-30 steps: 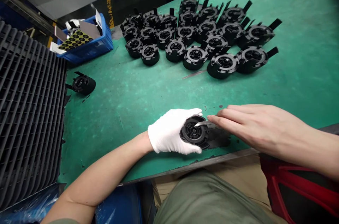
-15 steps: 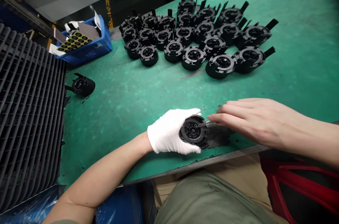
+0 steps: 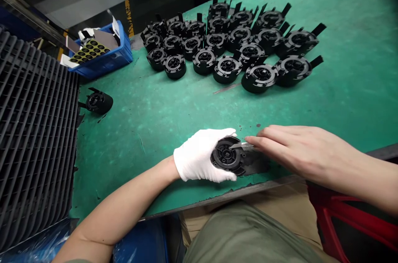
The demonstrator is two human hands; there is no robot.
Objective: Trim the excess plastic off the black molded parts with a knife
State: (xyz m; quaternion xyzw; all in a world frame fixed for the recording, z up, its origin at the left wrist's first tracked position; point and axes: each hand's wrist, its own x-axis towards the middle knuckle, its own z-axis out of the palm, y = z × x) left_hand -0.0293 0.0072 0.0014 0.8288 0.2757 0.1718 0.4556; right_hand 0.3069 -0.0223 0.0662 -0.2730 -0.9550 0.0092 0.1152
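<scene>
My left hand [image 3: 200,155], in a white glove, wraps round a round black plastic housing [image 3: 226,154] near the front edge of the table. The open face of the housing, with ribs and small holes, is turned up towards me. In my bare right hand [image 3: 289,147] is a slim metal craft knife [image 3: 245,145], pinched between thumb and fingers. Its pointed tip reaches over the upper right of the housing's inner face; whether it touches is too small to tell. Most of the knife's handle is hidden by my fingers.
Several similar black housings [image 3: 228,66] stand grouped at the back of the green table [image 3: 149,105]. A single housing [image 3: 99,102] lies at the left. A blue bin [image 3: 104,64] holds sheets of round stickers. Stacked dark grey trays [image 3: 34,130] border the left side.
My right hand and wrist have dropped slightly towards the front edge, showing more of the knife. My left hand keeps its hold on the housing almost unmoved.
</scene>
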